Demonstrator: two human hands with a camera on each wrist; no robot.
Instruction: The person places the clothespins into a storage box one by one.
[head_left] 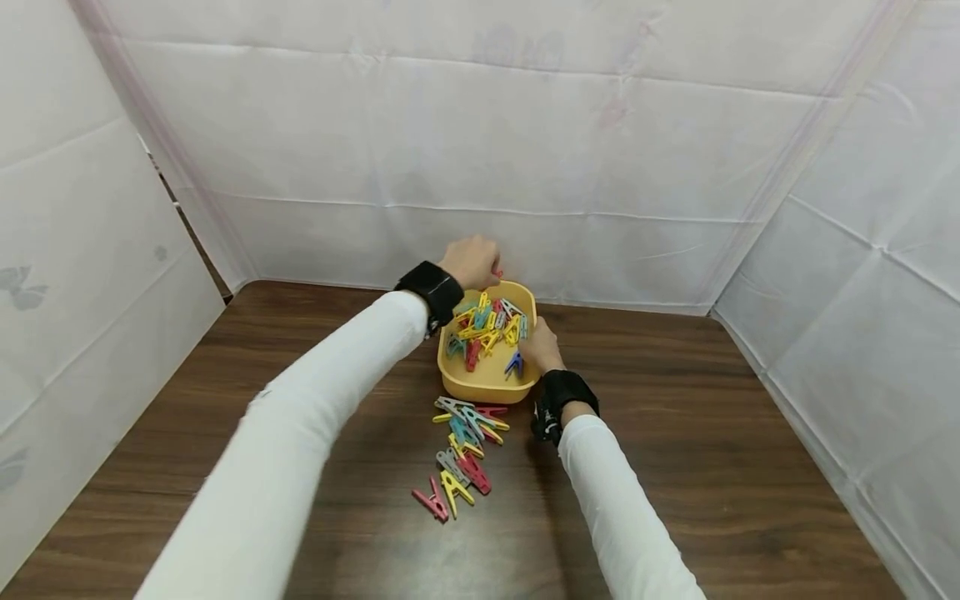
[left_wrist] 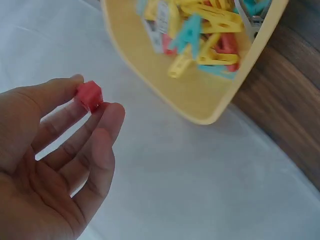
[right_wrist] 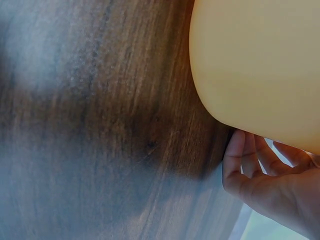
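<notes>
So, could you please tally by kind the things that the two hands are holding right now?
Red peg: 1, pinched by the left hand
Yellow tub: 1, held by the right hand
Total: 2

Tub [head_left: 480, 389]: yellow. Pegs [head_left: 486, 327]: yellow, red, teal, grey, blue. Desk [head_left: 712, 433]: dark wood grain. Sleeves [head_left: 300, 450]: white. Wrist straps [head_left: 433, 289]: black.

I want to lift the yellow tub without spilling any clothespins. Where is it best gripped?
Probably by its two long side walls, from left and right. The yellow tub is open-topped and heaped with clothespins, so keep it level; the right hand already touches one side.
</notes>
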